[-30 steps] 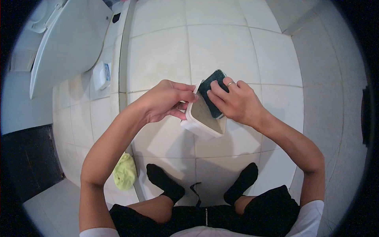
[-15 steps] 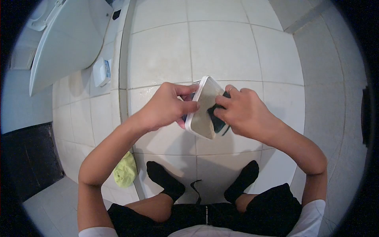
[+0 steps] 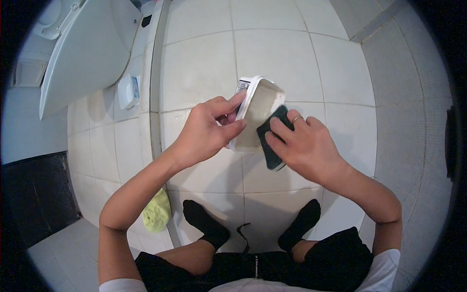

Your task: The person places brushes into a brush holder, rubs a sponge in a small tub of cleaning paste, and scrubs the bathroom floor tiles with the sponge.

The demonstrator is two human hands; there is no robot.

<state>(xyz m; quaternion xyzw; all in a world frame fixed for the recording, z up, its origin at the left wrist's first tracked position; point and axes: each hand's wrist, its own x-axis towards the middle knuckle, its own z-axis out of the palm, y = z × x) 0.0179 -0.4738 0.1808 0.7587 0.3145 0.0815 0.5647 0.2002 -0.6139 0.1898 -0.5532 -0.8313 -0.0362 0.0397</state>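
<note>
My left hand (image 3: 210, 125) grips a white plastic tub (image 3: 262, 104) by its left wall, thumb near the rim. The tub is tilted, its opening turned toward my right hand, and a printed label shows on its outer side. Some pale residue or liquid seems to coat the inside. My right hand (image 3: 306, 141), with a ring on one finger, holds a dark green scouring pad (image 3: 273, 138) at the tub's lower right edge. Fingertips press on the pad's face, and a lighter layer shows along its bottom edge.
White tiles (image 3: 272, 58) cover the floor under my hands. A raised ledge (image 3: 155, 73) runs along the left, with a yellow-green cloth (image 3: 156, 211) lying by it. Beyond it are a white plastic container (image 3: 128, 91) and a large white basin-like fixture (image 3: 92, 53). My socked feet stand below.
The scouring pad has come from inside the tub to its right edge, showing more of its face. The tub has shifted slightly up and turned, so its label now shows.
</note>
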